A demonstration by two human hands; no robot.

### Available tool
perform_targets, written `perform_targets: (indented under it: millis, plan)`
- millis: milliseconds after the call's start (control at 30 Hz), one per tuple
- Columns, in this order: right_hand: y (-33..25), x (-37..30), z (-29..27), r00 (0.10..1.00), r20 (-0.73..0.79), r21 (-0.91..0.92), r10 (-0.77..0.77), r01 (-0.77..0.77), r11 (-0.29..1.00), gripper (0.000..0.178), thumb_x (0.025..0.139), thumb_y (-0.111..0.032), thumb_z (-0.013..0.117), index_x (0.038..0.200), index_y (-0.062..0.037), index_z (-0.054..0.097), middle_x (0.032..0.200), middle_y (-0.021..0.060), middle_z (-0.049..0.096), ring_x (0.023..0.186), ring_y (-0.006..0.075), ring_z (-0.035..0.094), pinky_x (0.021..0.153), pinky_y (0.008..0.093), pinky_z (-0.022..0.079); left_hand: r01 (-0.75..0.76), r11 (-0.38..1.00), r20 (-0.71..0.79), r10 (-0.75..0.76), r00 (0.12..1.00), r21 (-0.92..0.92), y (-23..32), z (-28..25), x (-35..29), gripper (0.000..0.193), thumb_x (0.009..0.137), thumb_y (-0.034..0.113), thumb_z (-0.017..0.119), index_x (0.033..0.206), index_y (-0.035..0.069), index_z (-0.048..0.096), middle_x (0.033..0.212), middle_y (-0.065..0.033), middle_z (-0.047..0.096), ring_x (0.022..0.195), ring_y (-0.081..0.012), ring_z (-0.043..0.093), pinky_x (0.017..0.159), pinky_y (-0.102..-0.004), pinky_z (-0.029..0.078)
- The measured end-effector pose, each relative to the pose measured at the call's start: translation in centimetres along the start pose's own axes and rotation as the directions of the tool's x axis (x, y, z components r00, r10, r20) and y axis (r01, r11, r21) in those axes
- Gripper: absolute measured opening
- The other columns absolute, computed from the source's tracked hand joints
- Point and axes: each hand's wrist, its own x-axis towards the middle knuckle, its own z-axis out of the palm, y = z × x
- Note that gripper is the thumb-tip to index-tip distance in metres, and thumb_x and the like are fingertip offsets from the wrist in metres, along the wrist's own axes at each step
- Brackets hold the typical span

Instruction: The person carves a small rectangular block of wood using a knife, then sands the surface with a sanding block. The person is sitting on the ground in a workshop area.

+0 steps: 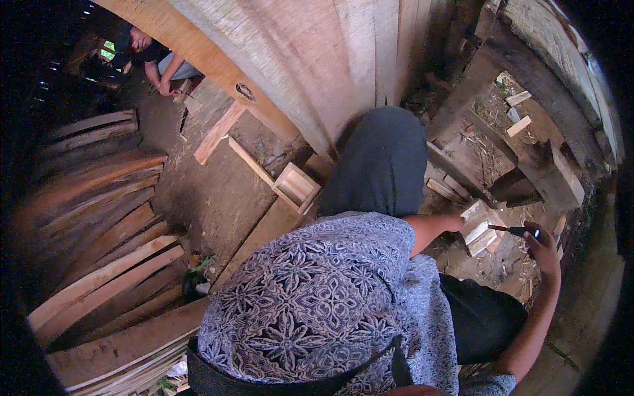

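At the right, my left hand grips the near-left side of a small, pale wooden box. Its fingers are partly hidden against the wood. My right hand closes around the black handle of a slim, dark tool. The tool's thin end points left and reaches the box's right side; whether it touches the wood I cannot tell. Too small to make out is the tool's exact kind. My dark-trousered knees stand on either side of the box.
Another small wooden box lies beside a wooden strip. Tall planks lean ahead, and stacked boards fill the left. A heavy timber beam and wood shavings lie at the right. A co-worker crouches far left.
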Motion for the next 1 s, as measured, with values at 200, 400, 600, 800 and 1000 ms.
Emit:
perform_targets:
  millis: [200, 400, 600, 800, 1000]
  plan:
    - [-0.9, -1.7, 0.5, 0.996, 0.068, 0.024, 0.065, -0.067, 0.997, 0.035, 0.093, -0.016, 0.064, 0.128, -0.0132, 0.060, 0.086, -0.0008, 0.058, 0.067, 0.0090, 0.049, 0.060, 0.0248, 0.042, -0.182, 0.862, 0.178, 0.109, 0.978, 0.472, 0.6, -3.4, -1.7, 0.029, 0.077, 0.024, 0.067, 0.097, 0.005, 0.075, 0.103, -0.0165, 0.071, 0.101, -0.0310, 0.067, 0.085, -0.0472, 0.053]
    - [0.3, -2.8, 1.3, 0.987, 0.145, 0.045, 0.070, -0.077, 0.996, 0.039, 0.093, -0.010, 0.062, 0.131, -0.0130, 0.056, 0.090, 0.0009, 0.061, 0.069, 0.0094, 0.052, 0.061, 0.0248, 0.044, -0.227, 0.825, 0.138, 0.181, 0.974, 0.517, 1.5, -6.6, -3.9, 0.029, 0.071, 0.026, 0.071, 0.094, 0.009, 0.076, 0.098, -0.0114, 0.073, 0.092, -0.0288, 0.070, 0.078, -0.0454, 0.054]
    - [1.7, -3.4, 1.9, 0.990, 0.142, 0.067, -0.007, -0.003, 0.998, 0.040, 0.094, -0.007, 0.057, 0.133, -0.0116, 0.053, 0.091, 0.0029, 0.064, 0.066, 0.0090, 0.055, 0.060, 0.0247, 0.045, -0.222, 0.831, 0.150, 0.168, 0.974, 0.511, 1.5, -7.1, -4.1, 0.031, 0.071, 0.027, 0.073, 0.096, 0.011, 0.076, 0.102, -0.0103, 0.073, 0.095, -0.0272, 0.070, 0.076, -0.0401, 0.054]
    - [1.7, -2.2, 3.1, 0.989, 0.139, -0.024, 0.046, -0.043, 0.999, 0.037, 0.093, -0.007, 0.061, 0.129, -0.0091, 0.055, 0.111, 0.0034, 0.067, 0.085, 0.0121, 0.059, 0.071, 0.0284, 0.050, -0.325, 0.856, 0.108, 0.308, 0.945, 0.402, 6.5, -10.7, -6.2, 0.024, 0.073, 0.019, 0.067, 0.090, 0.003, 0.075, 0.095, -0.0174, 0.072, 0.087, -0.0354, 0.069, 0.075, -0.0501, 0.055]
    - [0.6, -1.2, 4.4, 0.987, 0.083, -0.054, -0.138, 0.143, 0.988, 0.031, 0.092, -0.011, 0.062, 0.122, -0.0032, 0.059, 0.106, 0.0078, 0.066, 0.095, 0.0156, 0.059, 0.082, 0.0312, 0.049, -0.903, 0.419, 0.521, 0.752, 0.404, 0.096, 18.3, -22.2, -13.6, 0.028, 0.088, 0.028, 0.056, 0.090, 0.005, 0.071, 0.088, -0.0200, 0.069, 0.081, -0.0409, 0.066, 0.072, -0.0511, 0.052]
